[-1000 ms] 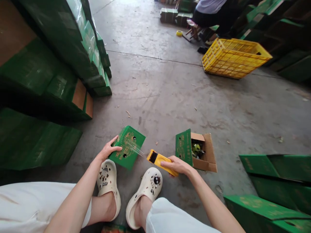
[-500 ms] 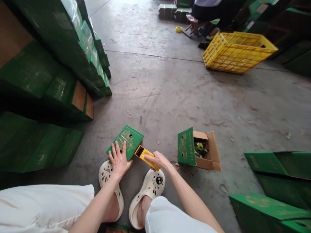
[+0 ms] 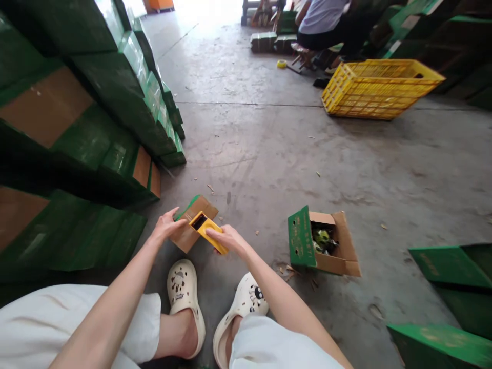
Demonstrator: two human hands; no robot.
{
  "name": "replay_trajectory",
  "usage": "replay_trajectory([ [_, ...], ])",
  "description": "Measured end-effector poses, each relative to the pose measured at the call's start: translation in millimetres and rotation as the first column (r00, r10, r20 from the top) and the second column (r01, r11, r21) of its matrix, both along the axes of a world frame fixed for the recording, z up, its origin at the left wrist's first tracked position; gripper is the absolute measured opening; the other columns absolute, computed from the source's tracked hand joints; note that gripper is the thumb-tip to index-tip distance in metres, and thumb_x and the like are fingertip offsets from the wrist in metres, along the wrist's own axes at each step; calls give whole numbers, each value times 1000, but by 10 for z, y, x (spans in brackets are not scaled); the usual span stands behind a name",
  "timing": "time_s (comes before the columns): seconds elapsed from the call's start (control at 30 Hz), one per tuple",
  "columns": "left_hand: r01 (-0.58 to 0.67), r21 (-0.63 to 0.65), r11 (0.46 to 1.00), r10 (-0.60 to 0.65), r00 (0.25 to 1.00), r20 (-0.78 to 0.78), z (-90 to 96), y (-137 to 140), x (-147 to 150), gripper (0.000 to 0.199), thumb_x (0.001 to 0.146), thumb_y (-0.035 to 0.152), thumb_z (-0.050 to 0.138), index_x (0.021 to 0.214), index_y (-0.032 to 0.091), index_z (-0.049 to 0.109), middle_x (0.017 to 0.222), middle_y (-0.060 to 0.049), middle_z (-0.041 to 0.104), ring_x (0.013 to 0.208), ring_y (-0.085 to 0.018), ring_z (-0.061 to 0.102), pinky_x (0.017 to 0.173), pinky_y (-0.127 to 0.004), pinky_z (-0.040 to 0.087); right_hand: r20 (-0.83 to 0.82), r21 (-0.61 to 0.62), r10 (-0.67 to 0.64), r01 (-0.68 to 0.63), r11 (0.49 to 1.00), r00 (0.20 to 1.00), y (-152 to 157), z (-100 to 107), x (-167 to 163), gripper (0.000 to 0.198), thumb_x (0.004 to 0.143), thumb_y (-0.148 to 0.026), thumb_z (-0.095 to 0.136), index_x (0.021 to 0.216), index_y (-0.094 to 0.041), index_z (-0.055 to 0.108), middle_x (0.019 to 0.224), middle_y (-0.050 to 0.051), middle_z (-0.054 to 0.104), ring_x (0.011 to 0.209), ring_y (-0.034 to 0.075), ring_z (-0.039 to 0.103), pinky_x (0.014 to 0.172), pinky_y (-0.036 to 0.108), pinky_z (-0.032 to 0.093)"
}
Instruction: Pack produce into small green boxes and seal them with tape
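Note:
A small carton (image 3: 191,237) stands near my feet, its brown cardboard side facing up and a strip of green along its far left edge. My left hand (image 3: 168,225) is at the carton's left side, fingers stretched and thumb apart; whether it touches the carton is unclear. In my right hand (image 3: 227,238) is a yellow hand-held tool (image 3: 209,230) with a dark rectangular window at its front end. The tool's front overlaps the carton's brown side; contact cannot be made out.
An open green carton (image 3: 302,238) with dark and yellow-green contents stands right. Green boxes (image 3: 111,66) are stacked left, more green cartons (image 3: 449,266) lie right. Beyond are a yellow crate (image 3: 380,89), a yellow-ended tool (image 3: 282,64) and a seated person (image 3: 323,25).
The carton has been turned from its green printed face to its brown side. My left hand has left its top for its left side; the yellow tool has moved left over it.

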State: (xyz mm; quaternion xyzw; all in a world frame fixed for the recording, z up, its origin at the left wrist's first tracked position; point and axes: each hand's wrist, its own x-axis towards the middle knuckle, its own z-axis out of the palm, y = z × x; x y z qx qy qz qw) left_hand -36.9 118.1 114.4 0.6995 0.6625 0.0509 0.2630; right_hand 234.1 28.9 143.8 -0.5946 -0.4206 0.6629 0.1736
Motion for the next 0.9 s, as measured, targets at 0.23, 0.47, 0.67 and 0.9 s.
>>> replay_trajectory([
  [0.23,126,323,938,7,925,-379,-321,-580,281,127,68,48,85,168,13,14,172,-26,14,160,-44,11,125,-64,15,143,59,46,-55,997,989,347,43,-298,51,91,-65,63,74,-16,68,60,5,72,57,19,72,53,21,52],
  [0.47,99,308,946,47,900,-434,-229,-520,380,111,68,36,79,165,21,27,161,-23,32,145,-43,33,118,-59,25,54,44,-24,22,999,998,259,93,-351,47,93,-62,62,88,-16,67,63,5,73,56,17,72,52,19,52],
  [0.67,66,197,978,-7,958,-286,-106,-1069,822,114,64,34,78,165,27,24,158,-17,34,143,-38,35,118,-54,23,46,-11,-17,17,1000,999,-237,276,195,46,89,-63,66,84,-17,63,59,4,71,53,19,70,45,20,50],
  [0.9,59,148,987,-30,981,-191,-206,-1532,1100,117,61,28,77,165,29,24,160,-17,34,144,-39,34,118,-53,20,37,-155,-104,108,982,994,-783,187,385,43,91,-61,62,87,-19,59,58,3,68,52,20,67,47,24,50],
])
